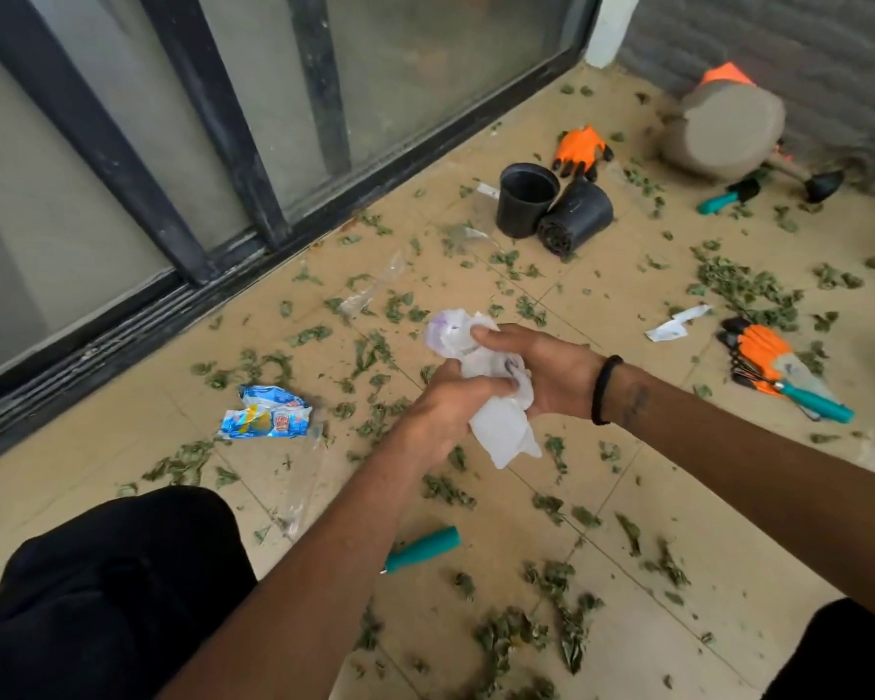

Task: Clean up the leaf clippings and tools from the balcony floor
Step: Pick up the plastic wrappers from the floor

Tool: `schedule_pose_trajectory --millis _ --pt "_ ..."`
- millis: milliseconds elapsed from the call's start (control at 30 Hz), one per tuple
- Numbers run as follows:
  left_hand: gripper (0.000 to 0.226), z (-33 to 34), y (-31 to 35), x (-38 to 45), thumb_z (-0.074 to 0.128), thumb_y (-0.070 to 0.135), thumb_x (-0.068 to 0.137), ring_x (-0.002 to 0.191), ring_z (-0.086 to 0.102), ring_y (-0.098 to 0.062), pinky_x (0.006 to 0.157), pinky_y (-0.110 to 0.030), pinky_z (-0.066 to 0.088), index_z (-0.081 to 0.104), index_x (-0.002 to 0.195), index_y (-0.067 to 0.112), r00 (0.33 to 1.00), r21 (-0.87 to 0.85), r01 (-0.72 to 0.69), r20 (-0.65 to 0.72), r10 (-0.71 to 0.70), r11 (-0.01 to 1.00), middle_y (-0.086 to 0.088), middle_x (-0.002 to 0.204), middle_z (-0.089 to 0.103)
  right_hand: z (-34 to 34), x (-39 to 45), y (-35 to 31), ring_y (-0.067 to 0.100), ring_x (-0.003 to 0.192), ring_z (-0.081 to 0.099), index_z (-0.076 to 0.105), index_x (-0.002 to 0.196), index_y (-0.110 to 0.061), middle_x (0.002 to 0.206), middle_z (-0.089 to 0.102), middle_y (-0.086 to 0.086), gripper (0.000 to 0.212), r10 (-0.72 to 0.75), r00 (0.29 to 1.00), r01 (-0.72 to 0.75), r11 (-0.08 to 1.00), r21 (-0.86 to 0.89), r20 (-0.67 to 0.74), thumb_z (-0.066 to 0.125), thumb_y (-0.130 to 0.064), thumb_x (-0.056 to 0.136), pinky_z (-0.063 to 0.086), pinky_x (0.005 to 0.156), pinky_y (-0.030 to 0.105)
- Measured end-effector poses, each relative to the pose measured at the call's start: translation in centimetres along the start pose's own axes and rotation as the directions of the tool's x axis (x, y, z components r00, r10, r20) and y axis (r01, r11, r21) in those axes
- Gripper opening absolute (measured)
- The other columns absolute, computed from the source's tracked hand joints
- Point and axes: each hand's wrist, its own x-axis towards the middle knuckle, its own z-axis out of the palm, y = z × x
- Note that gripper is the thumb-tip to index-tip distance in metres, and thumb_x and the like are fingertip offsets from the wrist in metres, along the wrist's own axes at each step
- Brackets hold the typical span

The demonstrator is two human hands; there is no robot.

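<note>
While the crumpled white bag (481,391) is gripped by both hands, left hand (440,411) and right hand (541,371), the thin plastic can be torn if pulled too hard.

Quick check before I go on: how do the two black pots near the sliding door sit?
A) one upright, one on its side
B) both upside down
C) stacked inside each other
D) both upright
A: one black pot stands upright with its mouth open upward, while the other pot lies on its side against it.
</note>
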Motion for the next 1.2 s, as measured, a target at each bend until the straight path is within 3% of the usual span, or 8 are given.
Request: schedule_pose_trajectory --millis 167,267,333,433,600,833,1100,1200 --pt "0.049 -1.6 -1.0 0.4 0.083 0.017 0.083 0.113 0.07 -0.025 0.1 -0.047 0.055 0.064 0.127 0.024 0.979 0.016 0.08 0.186 -0.081 0.997 -0.002 0.118 0.075 -1.4 1.8 1.7 0.038 0.1 0.07 0.066 0.123 -0.018 0.112 0.074 0.011 0.038 -0.144 0.939 0.061 0.964 -0.26 -0.313 0.076 -0.007 0.088 0.061 0.079 0.055" --pt "0.05 -4.3 -2.0 1.5 0.083 0.046 0.08 0.103 0.072 -0.019 0.092 -0.042 0.06 0.069 0.123 0.024 0.996 -0.03 0.065 -0.059 -0.067 0.997 -0.002 0.113 0.076 -2.6 2.4 2.4 0.034 0.097 0.066 0.063 0.131 -0.008 0.116 0.069 0.016 0.042 -0.184 0.908 0.061 0.947 -0.315 -0.376 0.069 0.003 0.091 0.056 0.063 0.033" --pt "0.052 -7.6 -3.3 2.2 0.072 0.059 0.085 0.113 0.066 -0.024 0.094 -0.043 0.059 0.071 0.119 0.019 0.928 0.251 0.101 -0.373 0.0 0.963 -0.009 0.125 0.07 -3.3 3.1 2.9 0.036 0.1 0.065 0.063 0.132 -0.004 0.12 0.068 0.02 0.042 -0.21 0.895 0.06 0.931 -0.359 -0.394 0.069 0.003 0.091 0.054 0.069 0.034" --pt "0.042 -13.7 -7.4 2.6 0.058 0.051 0.094 0.149 0.02 -0.043 0.119 -0.054 0.028 0.063 0.129 0.029 0.805 0.833 0.447 -0.534 0.258 0.328 -0.018 0.162 0.023 -3.5 3.4 3.4 0.036 0.101 0.066 0.066 0.126 -0.007 0.117 0.069 0.019 0.037 -0.241 0.894 0.047 0.889 -0.455 -0.377 0.071 -0.002 0.09 0.055 0.084 0.046" --pt "0.035 -18.5 -10.1 3.2 0.06 0.032 0.092 0.15 -0.017 -0.052 0.125 -0.058 0.002 0.062 0.127 0.032 0.838 0.86 0.496 -0.511 0.193 0.12 -0.022 0.167 -0.014 -2.5 3.1 3.8 0.026 0.089 0.065 0.069 0.11 -0.016 0.103 0.071 0.01 0.027 -0.254 0.927 0.046 0.806 -0.59 -0.275 0.07 0.001 0.089 0.054 0.076 0.04" --pt "0.056 -19.5 -12.9 3.5 0.054 0.036 0.099 0.154 0.008 -0.041 0.119 -0.049 0.028 0.041 0.152 0.02 0.9 0.909 0.373 -0.403 0.168 0.183 -0.012 0.168 0.014 -1.6 3.3 3.9 0.025 0.094 0.064 0.07 0.119 -0.014 0.105 0.07 0.007 0.033 -0.276 0.937 0.073 0.754 -0.653 -0.214 0.068 0.001 0.09 0.049 0.078 0.035" --pt "0.038 -22.0 -10.4 2.9 0.066 0.0 0.089 0.113 0.058 -0.033 0.091 -0.042 0.054 0.063 0.126 0.007 0.81 0.909 0.293 -0.401 0.428 0.298 -0.016 0.119 0.065 -1.7 2.2 3.6 0.028 0.096 0.064 0.07 0.117 -0.011 0.104 0.069 0.01 0.03 -0.276 0.929 0.061 0.773 -0.632 -0.248 0.066 0.004 0.091 0.048 0.077 0.034" --pt "0.036 -22.4 -10.1 2.8 0.077 0.024 0.087 0.105 0.063 -0.033 0.087 -0.043 0.057 0.069 0.118 0.007 0.796 0.876 0.264 -0.435 0.422 0.405 -0.016 0.112 0.067 -1.7 1.9 3.3 0.03 0.098 0.065 0.07 0.119 -0.009 0.105 0.069 0.011 0.031 -0.292 0.921 0.081 0.79 -0.608 -0.257 0.066 0.003 0.091 0.049 0.077 0.034"
